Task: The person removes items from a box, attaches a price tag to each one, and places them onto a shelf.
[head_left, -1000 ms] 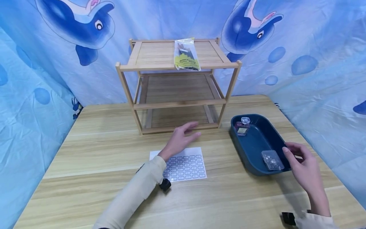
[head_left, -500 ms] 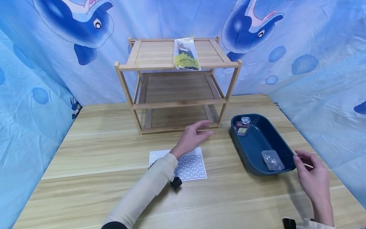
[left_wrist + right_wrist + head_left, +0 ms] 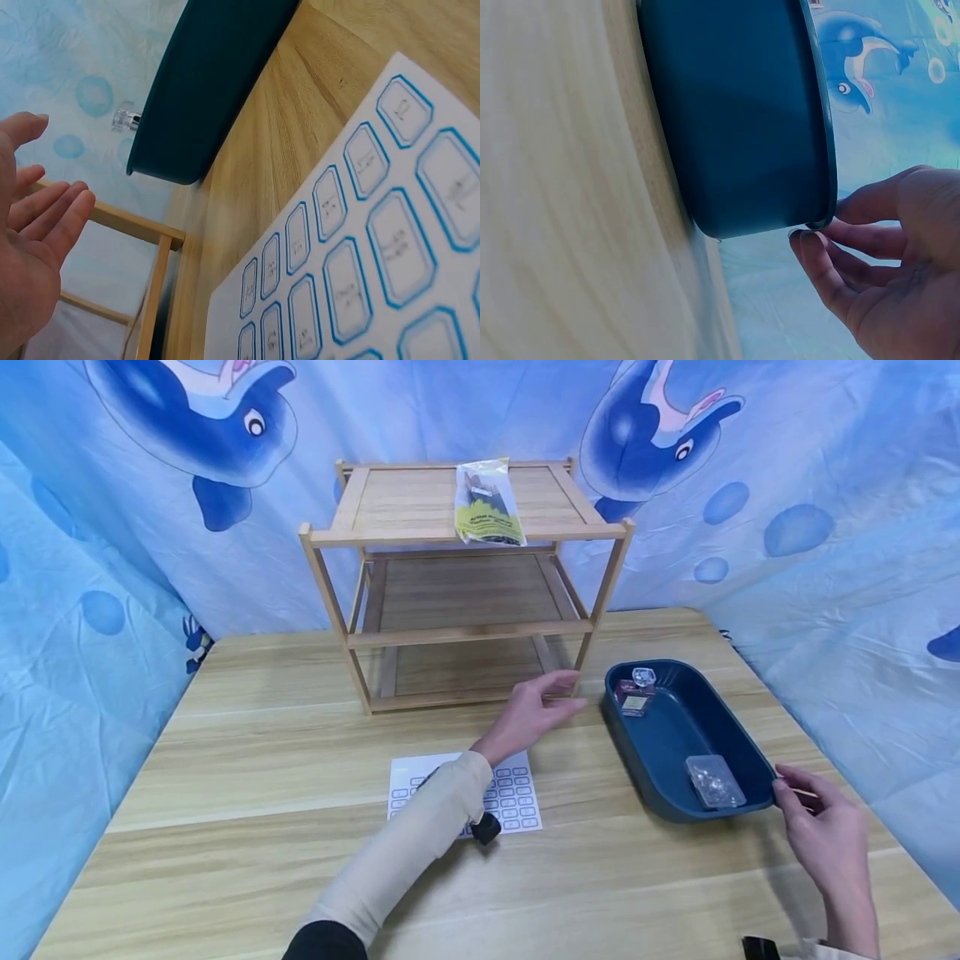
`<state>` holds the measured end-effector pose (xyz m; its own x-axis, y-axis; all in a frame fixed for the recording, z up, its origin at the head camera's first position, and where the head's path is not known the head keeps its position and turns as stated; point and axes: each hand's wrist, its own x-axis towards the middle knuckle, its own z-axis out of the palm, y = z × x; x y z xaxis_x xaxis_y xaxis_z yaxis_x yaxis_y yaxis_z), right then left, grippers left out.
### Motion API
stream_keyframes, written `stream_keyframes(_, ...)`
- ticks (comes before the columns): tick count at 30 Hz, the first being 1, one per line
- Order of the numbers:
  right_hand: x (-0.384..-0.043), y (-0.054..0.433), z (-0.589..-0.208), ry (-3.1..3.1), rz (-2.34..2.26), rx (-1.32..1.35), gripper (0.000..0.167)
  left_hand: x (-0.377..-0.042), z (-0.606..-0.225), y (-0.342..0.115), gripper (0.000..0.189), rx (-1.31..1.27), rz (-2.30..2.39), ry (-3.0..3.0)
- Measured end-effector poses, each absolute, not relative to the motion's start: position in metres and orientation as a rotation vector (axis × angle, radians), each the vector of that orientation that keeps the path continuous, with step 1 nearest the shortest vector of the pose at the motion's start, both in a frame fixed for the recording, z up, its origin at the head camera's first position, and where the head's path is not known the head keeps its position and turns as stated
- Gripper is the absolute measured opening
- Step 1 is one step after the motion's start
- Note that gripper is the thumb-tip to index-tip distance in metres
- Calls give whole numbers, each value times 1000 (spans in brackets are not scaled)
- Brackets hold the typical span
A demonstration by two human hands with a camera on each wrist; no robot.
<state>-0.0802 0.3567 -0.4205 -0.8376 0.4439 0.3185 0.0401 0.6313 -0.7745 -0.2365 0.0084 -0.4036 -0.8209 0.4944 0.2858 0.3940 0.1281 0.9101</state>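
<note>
A dark teal plastic basin (image 3: 678, 735) stands on the right of the table. At its far end lies a pink perfume bottle (image 3: 633, 697) with a clear faceted cap; a clear plastic box (image 3: 715, 781) of small bits lies at its near end. My right hand (image 3: 825, 822) pinches the basin's near right rim between thumb and fingers, as the right wrist view shows at the corner (image 3: 821, 217). My left hand (image 3: 531, 714), fingers spread and holding nothing, hovers left of the basin. Beneath my left forearm is a white sheet of blue-outlined labels (image 3: 513, 793), partly covered by the sleeve.
A three-tier wooden rack (image 3: 465, 631) stands at the back, close beyond my left hand. On its top shelf lies a yellow-and-clear plastic packet (image 3: 489, 503). Blue dolphin-print cloth (image 3: 465, 410) encloses the table's back and sides.
My left hand has moved right, from in front of the rack toward the basin. My right hand has shifted slightly right and nearer along the rim. The basin stays in place.
</note>
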Motion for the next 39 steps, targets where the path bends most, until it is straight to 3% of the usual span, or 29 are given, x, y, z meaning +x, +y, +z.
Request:
stream_keyframes(16, -82, 360, -423, -2378, 1141, -420, 34, -244, -398, 44, 54, 877, 1763, 2273)
stream_keyframes(27, -80, 361, -427, -2358, 1171, -427, 34, -250, -401, 82, 49, 1032, 1892, 2242)
stream_keyframes(39, -80, 357, -431, -2335, 1205, -448, 32, -252, -393, 106, 56, 1074, 1660, 2408)
